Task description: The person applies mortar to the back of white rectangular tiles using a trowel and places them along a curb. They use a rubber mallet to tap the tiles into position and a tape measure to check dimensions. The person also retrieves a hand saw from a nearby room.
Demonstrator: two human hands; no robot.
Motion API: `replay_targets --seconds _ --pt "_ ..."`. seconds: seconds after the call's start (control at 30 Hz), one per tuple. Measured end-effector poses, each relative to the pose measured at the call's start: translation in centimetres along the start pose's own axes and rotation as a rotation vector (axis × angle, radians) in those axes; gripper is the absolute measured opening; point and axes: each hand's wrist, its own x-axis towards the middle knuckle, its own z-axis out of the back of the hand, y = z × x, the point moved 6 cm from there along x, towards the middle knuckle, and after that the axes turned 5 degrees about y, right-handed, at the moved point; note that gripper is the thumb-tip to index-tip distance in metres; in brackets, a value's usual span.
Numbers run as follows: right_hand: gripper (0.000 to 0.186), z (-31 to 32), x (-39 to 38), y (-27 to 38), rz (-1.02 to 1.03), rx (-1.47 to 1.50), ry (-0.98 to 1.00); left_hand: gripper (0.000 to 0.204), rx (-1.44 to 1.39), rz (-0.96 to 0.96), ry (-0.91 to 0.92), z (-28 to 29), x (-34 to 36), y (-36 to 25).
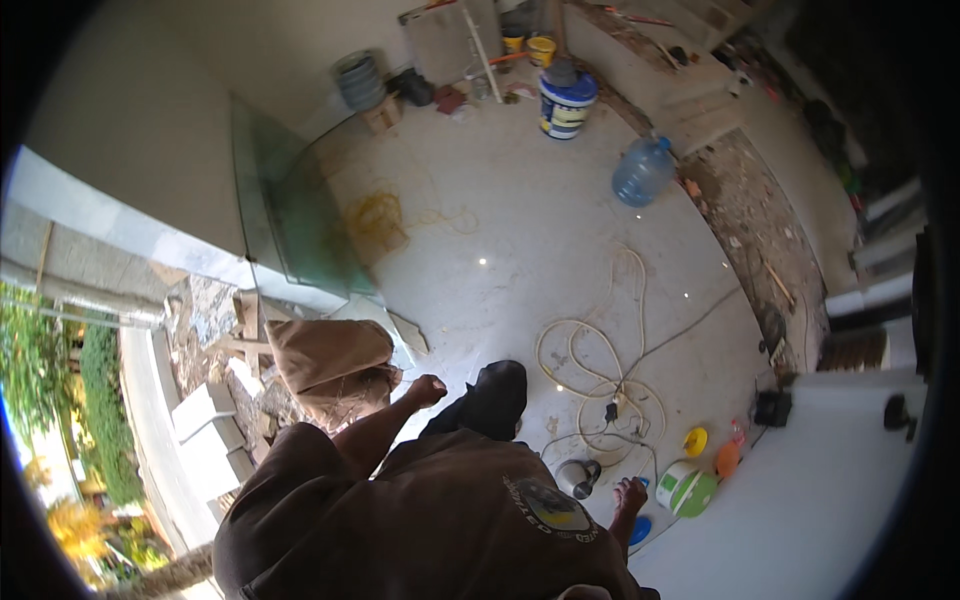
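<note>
My left hand (428, 390) is curled into a fist with nothing visible in it, held out in front of my brown shirt beside a brown sack (335, 365). My right hand (630, 495) hangs low at my side with its fingers apart and holds nothing. It is close to a metal cup (578, 478), a blue round lid (640, 530) and a green and white round container (687, 490). My dark shoe (495, 395) shows just past the left fist.
A loose white cable (600, 370) coils on the pale floor. A glass pane (290, 210) leans against the left wall near a yellow cord (380, 220). A blue water bottle (643, 170) and a paint bucket (566, 103) stand farther off. Rubble (760, 230) lines the right.
</note>
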Motion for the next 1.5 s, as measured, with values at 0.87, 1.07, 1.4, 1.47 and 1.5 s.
replay_targets --seconds 0.87,1.07,1.4,1.47,1.5 --pt "0.02 -47.8 35.3 30.6 0.574 -0.572 0.465 0.027 -0.11 -0.001 -0.262 27.3 46.6 -40.5" --pt "0.03 -53.0 48.2 44.3 0.612 -0.854 0.284 0.026 -0.375 0.061 -0.187 26.7 55.6 -52.0" --pt "0.025 -80.3 57.5 84.2 0.421 -0.554 0.516 0.023 -0.664 0.249 -0.304 30.6 65.4 -56.5" --pt "0.016 -85.8 59.2 87.7 0.371 -0.518 0.57 0.021 -0.68 0.306 -0.208 31.8 67.8 -55.7" --pt "0.014 -88.0 59.7 89.4 0.332 -0.586 0.555 0.018 -0.527 0.236 -0.196 32.5 68.2 -56.8"
